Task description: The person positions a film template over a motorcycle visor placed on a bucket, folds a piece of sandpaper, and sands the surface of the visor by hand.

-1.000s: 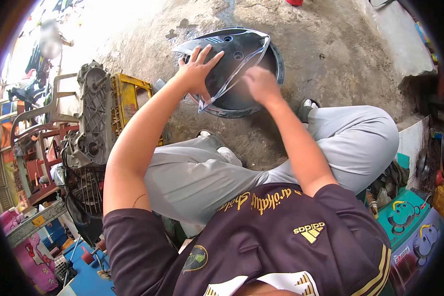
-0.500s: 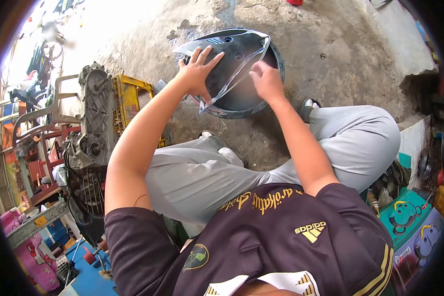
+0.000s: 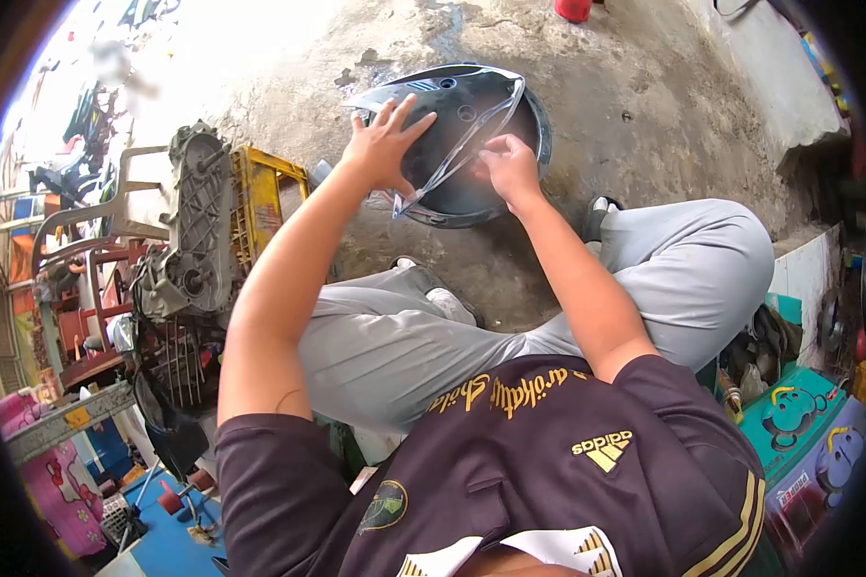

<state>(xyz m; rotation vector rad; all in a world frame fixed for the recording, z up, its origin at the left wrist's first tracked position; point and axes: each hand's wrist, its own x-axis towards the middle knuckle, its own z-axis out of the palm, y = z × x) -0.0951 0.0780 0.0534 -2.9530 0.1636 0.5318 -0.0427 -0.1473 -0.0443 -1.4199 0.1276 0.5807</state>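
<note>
A dark, pointed plastic panel [image 3: 443, 125], looking like a motorcycle body panel, has pale striped edges and round holes. It lies over a round black basin [image 3: 546, 144] on the floor. My left hand [image 3: 383, 152] rests on the panel's left part, fingers spread and thumb stretched down toward its lower tip. My right hand [image 3: 508, 171] is beside the panel's right edge, above the basin, with its fingers curled together. Whatever those fingers hold, if anything, cannot be made out. The area around the fingertips is hazy.
To the left stand a grey metal engine casing [image 3: 197, 221] and a yellow crate [image 3: 265, 192]. A red object [image 3: 573, 10] sits on the concrete floor at the far end. My bent legs in grey trousers [image 3: 683, 264] flank the near side. Teal packaging [image 3: 789, 413] lies at right.
My right hand has shifted slightly left and down along the panel's edge, and its fingers have turned leftward. My left hand stays on the panel. The view has tilted slightly.
</note>
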